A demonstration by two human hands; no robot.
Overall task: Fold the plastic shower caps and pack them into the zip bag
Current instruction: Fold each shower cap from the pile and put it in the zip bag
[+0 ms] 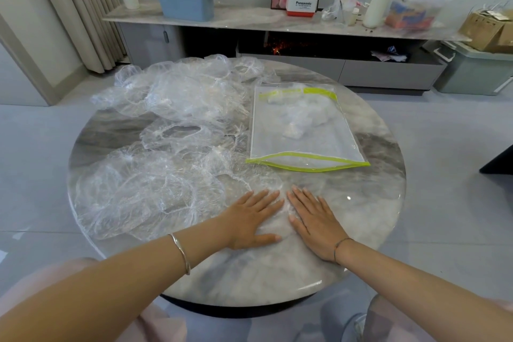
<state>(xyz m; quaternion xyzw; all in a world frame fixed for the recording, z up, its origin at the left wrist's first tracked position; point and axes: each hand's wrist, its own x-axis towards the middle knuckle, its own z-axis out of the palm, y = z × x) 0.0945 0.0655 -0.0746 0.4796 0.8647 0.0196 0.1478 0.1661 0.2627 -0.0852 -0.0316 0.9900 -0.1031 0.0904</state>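
Several clear plastic shower caps [172, 108] lie crumpled over the left half of a round marble table [372, 208]. One cap [244, 183] is spread flat at the table's front. My left hand [252, 219] and my right hand [313, 219] both press flat on it, fingers straight, side by side. A clear zip bag with green edging [305, 141] lies on the right part of the table, its mouth facing me and gaping. A few folded caps [299, 116] show through it near its far end.
A long marble shelf [249, 19] runs along the far wall with a blue bin, cups, a white roll and boxes. A grey-green tub [477, 72] stands on the floor at the right. A dark edge of furniture [499, 161] is at the far right.
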